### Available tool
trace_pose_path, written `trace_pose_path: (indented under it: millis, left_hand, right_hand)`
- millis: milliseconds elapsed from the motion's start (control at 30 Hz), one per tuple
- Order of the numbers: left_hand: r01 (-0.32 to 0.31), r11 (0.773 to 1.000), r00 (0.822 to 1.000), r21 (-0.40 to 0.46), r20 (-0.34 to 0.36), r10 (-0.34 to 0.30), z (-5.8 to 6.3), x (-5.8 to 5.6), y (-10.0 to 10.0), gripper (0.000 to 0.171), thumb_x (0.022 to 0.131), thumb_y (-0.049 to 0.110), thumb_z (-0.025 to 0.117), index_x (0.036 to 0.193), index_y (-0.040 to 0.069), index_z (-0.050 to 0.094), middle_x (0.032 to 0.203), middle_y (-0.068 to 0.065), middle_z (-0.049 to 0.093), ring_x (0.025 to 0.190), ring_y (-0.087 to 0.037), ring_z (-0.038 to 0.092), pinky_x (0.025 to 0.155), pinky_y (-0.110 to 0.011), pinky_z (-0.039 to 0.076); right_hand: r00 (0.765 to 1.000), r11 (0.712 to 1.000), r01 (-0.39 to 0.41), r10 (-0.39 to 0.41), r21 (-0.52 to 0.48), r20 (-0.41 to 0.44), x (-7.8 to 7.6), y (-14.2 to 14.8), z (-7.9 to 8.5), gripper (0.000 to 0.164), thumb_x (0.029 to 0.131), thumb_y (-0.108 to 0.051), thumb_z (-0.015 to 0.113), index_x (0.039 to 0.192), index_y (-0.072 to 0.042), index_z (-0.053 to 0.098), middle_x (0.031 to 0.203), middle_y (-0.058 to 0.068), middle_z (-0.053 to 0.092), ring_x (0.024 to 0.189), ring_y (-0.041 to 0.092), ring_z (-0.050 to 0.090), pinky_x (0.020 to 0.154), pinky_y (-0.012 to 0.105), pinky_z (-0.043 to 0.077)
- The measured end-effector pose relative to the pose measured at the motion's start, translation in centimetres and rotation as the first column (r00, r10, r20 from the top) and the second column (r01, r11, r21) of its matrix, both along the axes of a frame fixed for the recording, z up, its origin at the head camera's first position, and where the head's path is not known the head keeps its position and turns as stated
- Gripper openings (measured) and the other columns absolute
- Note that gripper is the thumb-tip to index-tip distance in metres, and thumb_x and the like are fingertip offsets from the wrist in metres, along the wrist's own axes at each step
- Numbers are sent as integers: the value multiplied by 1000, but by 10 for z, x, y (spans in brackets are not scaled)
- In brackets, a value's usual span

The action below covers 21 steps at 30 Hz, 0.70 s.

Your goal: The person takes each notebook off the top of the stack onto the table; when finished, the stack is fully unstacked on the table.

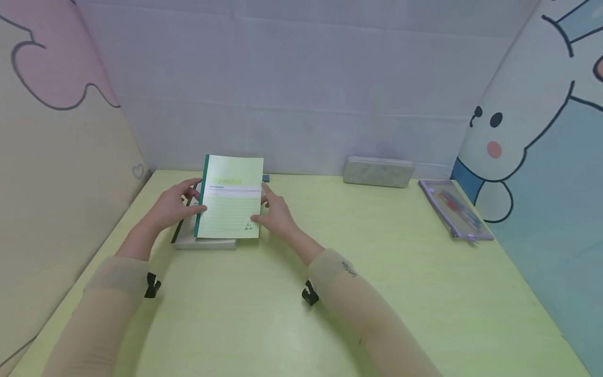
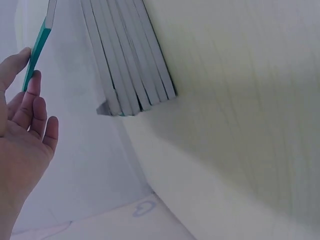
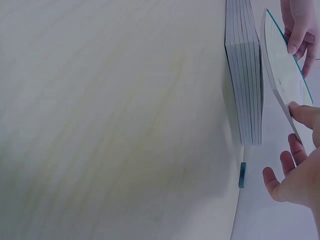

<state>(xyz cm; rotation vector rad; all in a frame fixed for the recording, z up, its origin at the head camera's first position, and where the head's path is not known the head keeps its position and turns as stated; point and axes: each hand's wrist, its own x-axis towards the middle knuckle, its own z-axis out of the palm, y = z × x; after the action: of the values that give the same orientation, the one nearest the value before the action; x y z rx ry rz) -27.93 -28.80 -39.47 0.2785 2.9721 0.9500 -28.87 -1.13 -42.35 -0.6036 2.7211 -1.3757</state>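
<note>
A pale green notebook [image 1: 231, 209] with a dark green spine is held up between both hands. My left hand [image 1: 173, 203] pinches its spine edge, thumb on the cover and fingers behind. On the opposite edge my right hand [image 1: 278, 213] grips near the lower corner, thumb on the front. Beneath it lies a stack of notebooks [image 1: 205, 244], mostly covered by the held one in the head view. In the left wrist view the stack [image 2: 127, 60] shows several grey page edges, apart from the raised notebook [image 2: 39, 50]. The right wrist view also has this gap beside the stack [image 3: 246, 90].
Behind the stack, a small dark blue object [image 1: 266, 178] lies by the back wall. A grey case [image 1: 379, 172] stands at the back right. Near the right edge of the table [image 1: 264, 324] lies a purple-edged clear pouch [image 1: 454, 210] with pens inside. Walls border three sides.
</note>
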Motion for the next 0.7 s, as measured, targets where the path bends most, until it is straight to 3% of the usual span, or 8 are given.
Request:
trace_pose_path:
  millis: [167, 367, 533, 700]
  left_hand:
    - [52, 999, 999, 9, 10, -52, 8, -3, 21, 77, 83, 24, 71, 146, 8, 29, 108, -13, 56, 104, -30, 46, 84, -44, 40]
    - [138, 987, 990, -79, 43, -135, 12, -12, 50, 70, 82, 26, 72, 141, 7, 39, 107, -12, 58, 103, -31, 43, 85, -45, 38]
    - [160, 978, 985, -130, 83, -150, 6, -17, 72, 74, 80, 31, 74, 142, 11, 39, 108, -10, 58, 105, -30, 43, 86, -45, 39]
    - [201, 971, 978, -130, 87, -191, -5, -23, 86, 80, 74, 34, 80, 141, 13, 42, 108, -5, 59, 107, -26, 42, 91, -47, 37]
  right_hand:
    - [1000, 998, 6, -5, 64, -11, 1, 21, 10, 83, 78, -18, 77, 147, -12, 32, 108, 7, 60, 107, 23, 49, 88, 33, 42]
    - [1000, 986, 12, -10, 164, -13, 0, 50, 19, 83, 77, -21, 79, 146, -9, 34, 104, 7, 59, 111, 29, 48, 91, 37, 42]
    - [1000, 974, -16, 12, 224, 17, -2, 74, 23, 86, 76, -24, 79, 146, -8, 33, 106, 7, 57, 112, 29, 47, 93, 38, 41]
    - [998, 963, -59, 47, 264, 52, -7, 94, 18, 91, 74, -27, 82, 147, -6, 32, 111, 9, 59, 113, 27, 50, 97, 39, 41]
